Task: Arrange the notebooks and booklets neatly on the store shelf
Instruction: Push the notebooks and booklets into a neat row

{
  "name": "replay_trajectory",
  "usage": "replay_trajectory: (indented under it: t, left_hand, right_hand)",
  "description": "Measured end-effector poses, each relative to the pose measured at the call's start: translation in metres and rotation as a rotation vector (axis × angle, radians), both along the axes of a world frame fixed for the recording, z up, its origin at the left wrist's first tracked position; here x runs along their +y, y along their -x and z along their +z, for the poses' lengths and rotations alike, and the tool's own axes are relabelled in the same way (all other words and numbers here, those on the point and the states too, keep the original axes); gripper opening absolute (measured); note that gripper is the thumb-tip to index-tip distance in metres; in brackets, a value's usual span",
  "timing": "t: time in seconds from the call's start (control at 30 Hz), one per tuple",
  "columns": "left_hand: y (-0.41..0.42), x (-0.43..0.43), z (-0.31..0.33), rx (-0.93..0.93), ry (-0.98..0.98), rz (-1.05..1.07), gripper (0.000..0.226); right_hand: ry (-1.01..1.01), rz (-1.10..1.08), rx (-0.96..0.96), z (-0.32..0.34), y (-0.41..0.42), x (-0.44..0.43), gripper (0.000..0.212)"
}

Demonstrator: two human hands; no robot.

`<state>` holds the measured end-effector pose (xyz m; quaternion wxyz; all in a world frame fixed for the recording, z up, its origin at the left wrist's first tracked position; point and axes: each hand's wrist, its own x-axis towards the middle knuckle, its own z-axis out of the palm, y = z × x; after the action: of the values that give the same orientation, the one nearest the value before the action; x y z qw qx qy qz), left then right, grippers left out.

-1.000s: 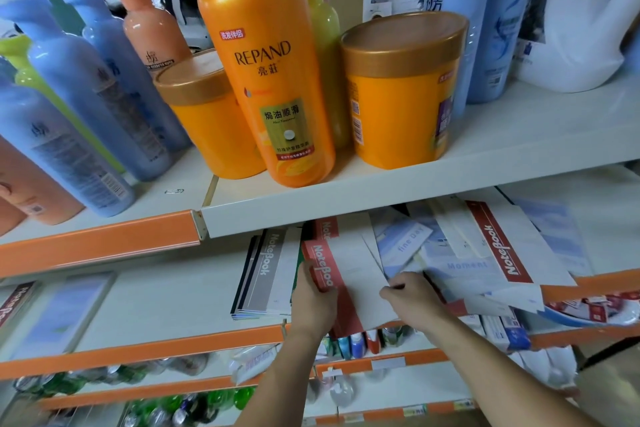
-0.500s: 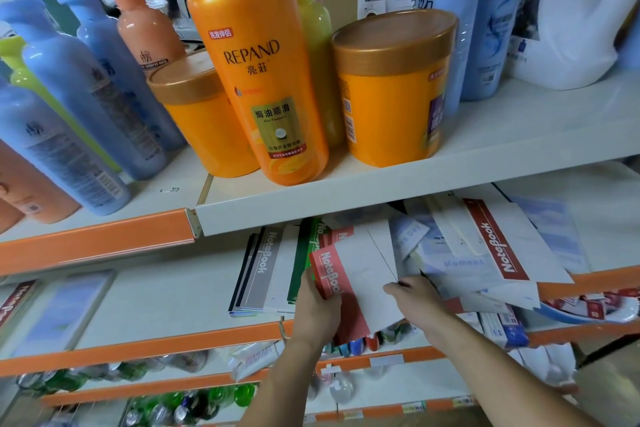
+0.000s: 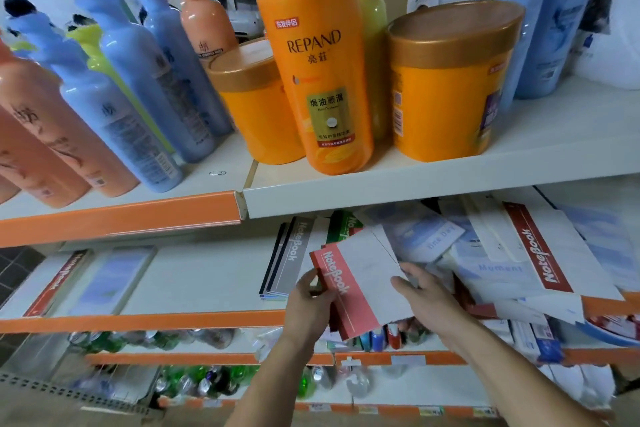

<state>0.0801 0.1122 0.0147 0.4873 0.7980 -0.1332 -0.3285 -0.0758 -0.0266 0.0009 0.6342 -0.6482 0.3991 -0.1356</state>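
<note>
A red-and-white notebook [image 3: 360,274] marked "NoteBook" is lifted and tilted over the front edge of the middle shelf [image 3: 207,274]. My left hand [image 3: 308,305] grips its red spine edge. My right hand [image 3: 424,298] holds its right side, fingers under the white cover. A neat stack of grey-spined notebooks [image 3: 294,256] lies just left of it, with a green-spined one [image 3: 343,225] behind. To the right sprawls a messy pile of booklets [image 3: 485,263], topped by a large red-striped notebook [image 3: 540,250].
Two flat notebooks [image 3: 86,281] lie at the shelf's left end. The upper shelf [image 3: 415,180] overhangs closely, loaded with an orange REPAND bottle [image 3: 318,55], orange tubs and blue bottles. Orange price rails [image 3: 138,321] edge the shelves. Bottles and tubes fill the lower shelf.
Both hands have raised the red-and-white notebook off the pile and drawn it forward and up; it now tilts more steeply. The view has drifted slightly to the right.
</note>
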Motion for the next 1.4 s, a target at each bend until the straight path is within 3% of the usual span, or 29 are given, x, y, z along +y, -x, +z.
replay_trajectory:
  t: [0.13,0.27,0.43,0.53,0.6,0.8,1.4]
  left_hand:
    - [-0.017,0.03,0.008,0.002,0.148,0.094,0.045]
    - [-0.045,0.081,0.019,-0.107,0.229,0.134,0.037]
    - [-0.093,0.173,0.026,-0.103,0.255,0.255,0.039]
    - [-0.122,0.233,0.028,-0.11,0.296,0.327,0.035]
    - [-0.141,0.272,0.028,-0.136,0.298,0.381,0.032]
    - [-0.194,0.361,0.033,-0.243,0.259,0.413,0.044]
    - [-0.314,0.405,0.03,-0.253,0.214,0.494,0.039]
  right_hand:
    - [-0.012,0.06,-0.062,0.015,-0.025,0.023,0.018]
    - [-0.047,0.107,-0.098,0.029,-0.065,0.059,0.019]
    - [0.03,0.113,-0.116,0.041,-0.131,0.131,0.016]
    - [-0.048,0.228,-0.18,0.045,-0.172,0.183,0.025]
    - [-0.101,0.241,-0.207,0.045,-0.201,0.214,0.018]
    - [-0.083,0.313,-0.235,0.045,-0.27,0.297,0.026]
    - [-0.106,0.364,-0.183,0.026,-0.415,0.338,0.023]
